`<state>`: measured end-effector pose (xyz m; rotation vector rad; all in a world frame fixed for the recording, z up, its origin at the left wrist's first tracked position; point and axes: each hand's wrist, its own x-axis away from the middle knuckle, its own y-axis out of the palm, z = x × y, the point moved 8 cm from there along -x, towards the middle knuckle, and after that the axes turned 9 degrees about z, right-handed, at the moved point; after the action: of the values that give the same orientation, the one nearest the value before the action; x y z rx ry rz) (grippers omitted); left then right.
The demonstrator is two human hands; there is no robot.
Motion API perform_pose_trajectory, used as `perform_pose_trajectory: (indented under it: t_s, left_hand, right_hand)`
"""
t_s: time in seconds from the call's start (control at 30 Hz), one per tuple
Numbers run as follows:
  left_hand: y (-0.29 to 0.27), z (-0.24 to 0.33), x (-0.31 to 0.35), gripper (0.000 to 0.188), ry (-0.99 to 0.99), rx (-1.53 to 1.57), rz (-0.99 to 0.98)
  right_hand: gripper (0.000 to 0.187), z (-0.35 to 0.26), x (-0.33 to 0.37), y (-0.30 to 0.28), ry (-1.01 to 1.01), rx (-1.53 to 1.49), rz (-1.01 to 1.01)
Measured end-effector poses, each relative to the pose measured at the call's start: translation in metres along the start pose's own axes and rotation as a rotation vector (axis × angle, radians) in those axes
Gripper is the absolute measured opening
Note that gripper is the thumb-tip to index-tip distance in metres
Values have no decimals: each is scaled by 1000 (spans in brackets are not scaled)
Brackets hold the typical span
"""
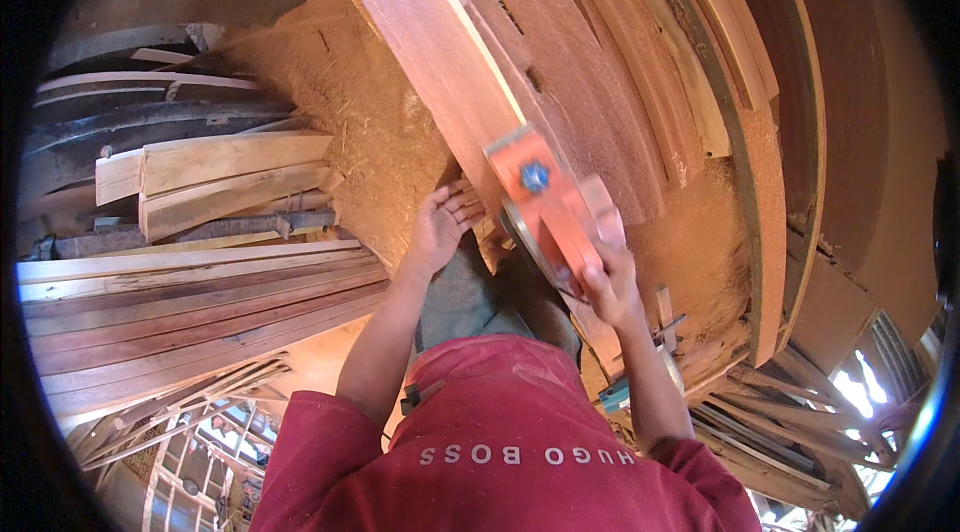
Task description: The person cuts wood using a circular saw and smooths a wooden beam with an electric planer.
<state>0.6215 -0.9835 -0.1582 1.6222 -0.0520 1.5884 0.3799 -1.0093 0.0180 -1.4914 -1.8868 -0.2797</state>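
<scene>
A dusty red short-sleeved shirt (510,412) on the wearer's torso lies nearest the camera. Beyond it, the right hand (612,277) is clamped on an orange power planer with a blue star-shaped knob (558,207), apparently gripping its rear to steer it. The planer sits over a long reddish-brown wooden plank with a pale edge (430,42), which seems to serve as its track. The left hand (447,225), fingers loosely curled and apart, is just beside the plank's left edge, perhaps for steadiness; contact is unclear.
</scene>
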Motion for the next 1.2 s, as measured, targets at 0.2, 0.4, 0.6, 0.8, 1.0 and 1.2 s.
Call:
perform_pose_trajectory:
  t_s: [0.2,0.4,0.6,0.8,1.0,1.2]
  left_hand:
    - [10,-1,0,47,56,-63,48]
    - [15,2,4,43,46,-49,78]
    - [14,6,4,41,-8,-28,62]
    - [20,17,12,41,-36,-77,104]
    - [69,64,22,43,63,-873,124]
    - [46,57,3,44,164,-772,123]
  right_hand:
    - [61,54,52,-20,-36,-133,102]
    - [55,2,7,-7,-63,-87,89]
    - [46,-67,-66,11,-236,-39,114]
    - [45,-130,-138,38,-217,-79,106]
    - [47,-189,-202,57,-258,39,168]
    - [52,-254,-256,74,-387,23,205]
